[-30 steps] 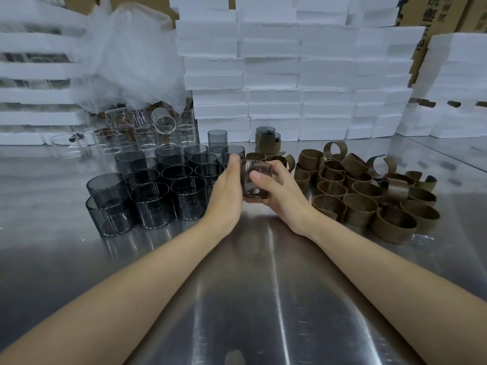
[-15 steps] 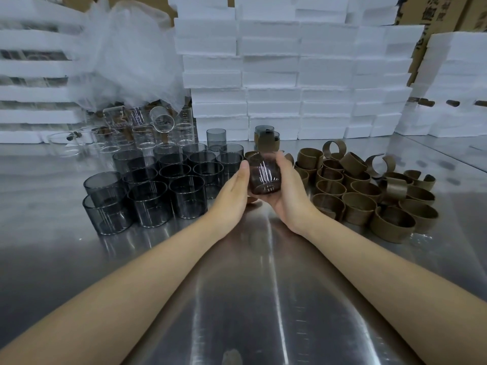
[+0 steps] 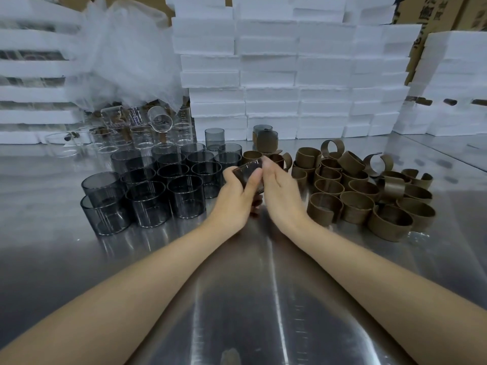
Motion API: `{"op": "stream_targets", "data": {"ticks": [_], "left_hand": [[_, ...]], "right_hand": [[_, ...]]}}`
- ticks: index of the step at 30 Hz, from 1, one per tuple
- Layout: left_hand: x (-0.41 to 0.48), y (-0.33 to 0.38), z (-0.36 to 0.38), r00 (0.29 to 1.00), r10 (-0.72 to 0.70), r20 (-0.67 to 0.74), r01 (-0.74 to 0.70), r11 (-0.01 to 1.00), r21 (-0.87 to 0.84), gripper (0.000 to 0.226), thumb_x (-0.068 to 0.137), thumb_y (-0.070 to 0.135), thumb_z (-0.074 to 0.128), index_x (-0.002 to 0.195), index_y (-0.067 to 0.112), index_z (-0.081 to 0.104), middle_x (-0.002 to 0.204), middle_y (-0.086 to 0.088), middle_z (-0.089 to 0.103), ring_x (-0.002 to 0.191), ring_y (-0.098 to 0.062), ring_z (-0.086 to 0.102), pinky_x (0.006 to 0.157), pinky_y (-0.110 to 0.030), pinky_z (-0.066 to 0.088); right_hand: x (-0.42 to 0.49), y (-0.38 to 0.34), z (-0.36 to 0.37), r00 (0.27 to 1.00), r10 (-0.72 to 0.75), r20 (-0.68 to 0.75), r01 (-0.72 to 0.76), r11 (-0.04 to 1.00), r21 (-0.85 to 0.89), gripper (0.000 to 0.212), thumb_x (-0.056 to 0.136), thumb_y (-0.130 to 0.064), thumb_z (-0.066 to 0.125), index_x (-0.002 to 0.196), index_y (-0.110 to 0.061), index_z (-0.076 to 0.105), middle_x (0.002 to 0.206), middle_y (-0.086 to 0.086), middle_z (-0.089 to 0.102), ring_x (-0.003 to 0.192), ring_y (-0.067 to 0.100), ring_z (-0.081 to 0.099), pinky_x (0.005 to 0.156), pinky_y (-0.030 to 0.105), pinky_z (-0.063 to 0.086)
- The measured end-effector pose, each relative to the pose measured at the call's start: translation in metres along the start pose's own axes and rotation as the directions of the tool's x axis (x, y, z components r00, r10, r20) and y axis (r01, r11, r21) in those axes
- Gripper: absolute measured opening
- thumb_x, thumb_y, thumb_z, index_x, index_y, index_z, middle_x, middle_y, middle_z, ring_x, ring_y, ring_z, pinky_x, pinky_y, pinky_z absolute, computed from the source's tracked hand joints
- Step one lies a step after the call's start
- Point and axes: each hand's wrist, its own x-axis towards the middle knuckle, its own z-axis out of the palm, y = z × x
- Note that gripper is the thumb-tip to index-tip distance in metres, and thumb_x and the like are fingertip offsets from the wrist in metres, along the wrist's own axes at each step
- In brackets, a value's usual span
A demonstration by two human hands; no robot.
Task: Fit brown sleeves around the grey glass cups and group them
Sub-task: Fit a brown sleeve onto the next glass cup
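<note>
The fingers [image 3: 251, 183] of my left hand [image 3: 235, 197] are curled round a grey cup [image 3: 249, 170], thumb across its near side. The cup is tilted and held off the bench [image 3: 250, 299] at the middle of the work area. My right hand [image 3: 283, 193] lies against the cup's right side, touching it. Motion blur prevents me from telling whether that hand curls round the cup or only presses on it. The cup shows a brownish tint, but I cannot tell if a sleeve sits on it.

Just left of my hands stand the bare grey cups [image 3: 147, 192], upright and packed close together. To the right lie the brown sleeves [image 3: 369, 196], some upright, some tipped over. Behind the hands stand two sleeved cups [image 3: 266, 140], touching. Clear glasses [image 3: 131, 134] sit at the rear left, below a plastic bag [image 3: 118, 56]. White foam blocks [image 3: 290, 75] are stacked along the back.
</note>
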Motion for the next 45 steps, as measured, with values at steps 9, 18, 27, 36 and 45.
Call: {"op": "stream_targets", "data": {"ticks": [9, 18, 27, 36, 45], "left_hand": [[-0.008, -0.001, 0.000, 0.959, 0.199, 0.203, -0.241, 0.948, 0.207, 0.049, 0.101, 0.035, 0.044, 0.136, 0.006, 0.027, 0.095, 0.002, 0.059, 0.076, -0.007, 0.058, 0.061, -0.010, 0.041], [-0.009, -0.001, -0.004, 0.964, 0.257, 0.072, -0.232, 0.940, -0.250, 0.062, 0.087, 0.052, 0.035, 0.129, 0.006, 0.036, 0.085, -0.011, 0.058, 0.063, -0.015, 0.056, 0.069, -0.038, 0.051], [0.012, -0.010, 0.004, 0.998, -0.064, -0.002, 0.054, 0.863, -0.503, 0.052, 0.097, 0.061, 0.013, 0.122, 0.040, 0.054, 0.120, 0.008, 0.066, 0.097, 0.005, 0.066, 0.078, -0.017, 0.052], [0.006, -0.004, 0.001, 0.998, -0.050, 0.044, 0.062, 0.931, -0.360, 0.070, 0.096, 0.062, 0.012, 0.139, 0.021, 0.049, 0.126, -0.013, 0.065, 0.102, -0.016, 0.068, 0.073, -0.030, 0.056], [-0.013, 0.005, 0.006, 0.808, 0.551, 0.209, -0.537, 0.542, 0.647, 0.065, 0.099, 0.042, 0.016, 0.154, 0.009, 0.017, 0.164, -0.008, 0.007, 0.152, -0.022, -0.004, 0.123, -0.042, 0.000]], "right_hand": [[0.006, -0.006, -0.006, 0.947, 0.317, -0.054, -0.292, 0.916, 0.275, 0.058, 0.103, -0.047, 0.024, 0.085, -0.022, 0.073, 0.093, 0.004, 0.073, 0.094, 0.020, 0.067, 0.087, 0.040, 0.052], [0.014, -0.003, -0.009, 0.933, 0.211, 0.290, -0.339, 0.782, 0.523, 0.059, 0.104, -0.046, 0.024, 0.114, -0.006, 0.067, 0.081, 0.010, 0.071, 0.058, 0.018, 0.062, 0.047, 0.027, 0.045], [0.002, 0.001, -0.003, 0.915, -0.066, 0.397, -0.102, 0.915, 0.389, 0.076, 0.076, -0.005, 0.057, 0.147, -0.018, 0.031, 0.128, 0.003, 0.055, 0.116, 0.012, 0.056, 0.102, 0.030, 0.046], [0.007, 0.005, -0.007, 0.989, -0.108, 0.104, 0.069, 0.945, 0.319, 0.072, 0.072, 0.005, 0.079, 0.121, -0.027, 0.039, 0.128, 0.009, 0.054, 0.112, 0.017, 0.062, 0.093, 0.028, 0.053], [0.013, 0.010, -0.002, 0.995, -0.073, -0.067, 0.080, 0.991, 0.104, 0.021, 0.105, -0.014, 0.034, 0.089, -0.014, 0.048, 0.078, -0.002, 0.058, 0.071, 0.002, 0.061, 0.066, 0.018, 0.051]]}}
